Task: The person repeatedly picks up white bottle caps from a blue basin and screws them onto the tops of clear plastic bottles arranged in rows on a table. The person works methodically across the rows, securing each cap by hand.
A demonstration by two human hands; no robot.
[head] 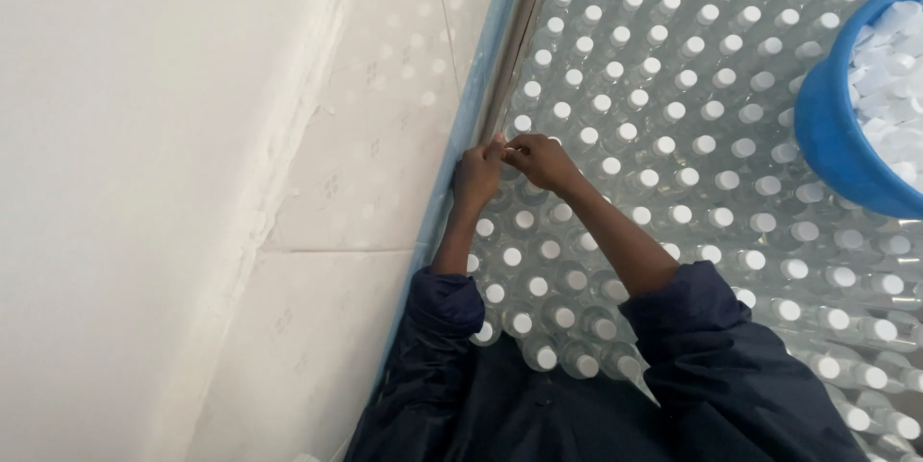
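Observation:
A wide field of clear plastic bottles (pixel 673 149) with white caps stands upright, packed in rows. My left hand (pixel 476 174) and my right hand (pixel 543 162) meet at the left edge of the field, fingers pinched together over a bottle top (pixel 522 124) in the row beside the wall. Something small and white, perhaps a cap, sits between my fingertips; I cannot tell which hand holds it. Both forearms are bare, with dark blue sleeves (pixel 692 327) pushed up.
A blue tub (pixel 827 135) filled with loose white caps rests on the bottles at the right. A blue strip (pixel 471 106) and a tiled wall (pixel 365 154) border the bottles on the left.

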